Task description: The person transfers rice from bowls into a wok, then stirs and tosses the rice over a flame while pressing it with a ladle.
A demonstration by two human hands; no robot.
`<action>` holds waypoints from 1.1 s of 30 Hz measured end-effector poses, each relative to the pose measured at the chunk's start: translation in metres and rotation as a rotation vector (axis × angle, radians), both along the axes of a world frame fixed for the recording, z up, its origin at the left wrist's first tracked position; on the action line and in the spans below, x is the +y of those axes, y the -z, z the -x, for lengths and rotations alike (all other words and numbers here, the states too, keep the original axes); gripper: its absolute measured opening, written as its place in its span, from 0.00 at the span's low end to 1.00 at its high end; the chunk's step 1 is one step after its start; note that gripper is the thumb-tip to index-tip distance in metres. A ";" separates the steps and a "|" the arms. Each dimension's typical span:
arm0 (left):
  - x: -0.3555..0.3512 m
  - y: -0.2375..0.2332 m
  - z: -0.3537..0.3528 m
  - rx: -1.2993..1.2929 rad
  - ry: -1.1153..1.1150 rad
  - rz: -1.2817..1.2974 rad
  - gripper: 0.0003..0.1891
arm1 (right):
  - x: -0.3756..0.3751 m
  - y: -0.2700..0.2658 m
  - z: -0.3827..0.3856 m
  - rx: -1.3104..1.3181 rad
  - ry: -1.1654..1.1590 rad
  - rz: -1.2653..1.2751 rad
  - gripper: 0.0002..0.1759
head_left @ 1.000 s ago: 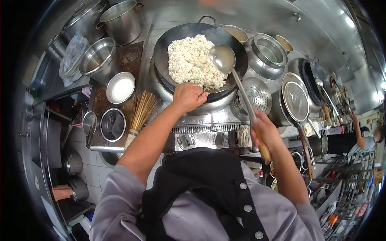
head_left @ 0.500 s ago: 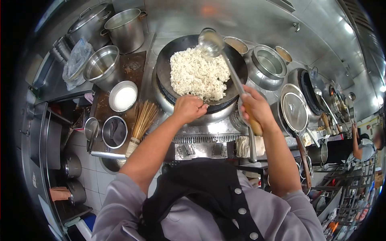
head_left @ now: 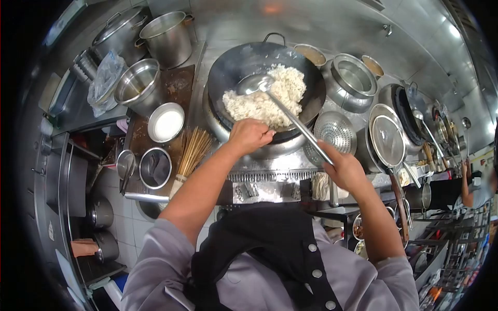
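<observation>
A dark wok (head_left: 226, 68) sits on the burner, holding a mound of white rice (head_left: 287, 85). My left hand (head_left: 251, 137) is closed at the wok's near edge, gripping it; the exact part under the fingers is hidden. In my right hand (head_left: 343, 165) is the handle of a long metal ladle (head_left: 256, 84), its bowl resting in the rice left of the wok's centre. Steel shows along the shaft, while the grip end is covered by my hand. A perforated strainer (head_left: 335, 133) lies just beyond my right hand.
To the left are a bowl of white contents (head_left: 168, 123), a steel pot (head_left: 139, 85) and a bamboo brush (head_left: 193, 155). A lidless steel pot (head_left: 354, 78) and a mesh strainer (head_left: 388, 141) stand right. Another person (head_left: 469, 189) is at the far right.
The ladle's bowl has come down from the wok's far rim into the rice. The rice has spread toward the right and near side, baring the wok's far left. My right hand moved slightly nearer and right.
</observation>
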State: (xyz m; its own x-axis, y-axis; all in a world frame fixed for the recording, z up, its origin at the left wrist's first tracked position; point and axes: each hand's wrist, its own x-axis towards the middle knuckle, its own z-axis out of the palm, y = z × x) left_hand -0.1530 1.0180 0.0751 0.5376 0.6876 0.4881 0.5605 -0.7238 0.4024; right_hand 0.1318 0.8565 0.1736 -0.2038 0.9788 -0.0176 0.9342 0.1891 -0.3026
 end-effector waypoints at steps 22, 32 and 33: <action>-0.044 -0.023 -0.003 0.073 0.004 -0.053 0.20 | -0.168 -0.020 0.042 0.488 0.361 0.395 0.39; -0.060 -0.071 0.001 0.211 0.065 0.117 0.22 | -0.173 -0.092 0.007 0.674 0.380 0.625 0.37; -0.062 -0.069 0.003 0.169 0.102 0.066 0.23 | -0.161 -0.087 0.010 0.682 0.385 0.640 0.37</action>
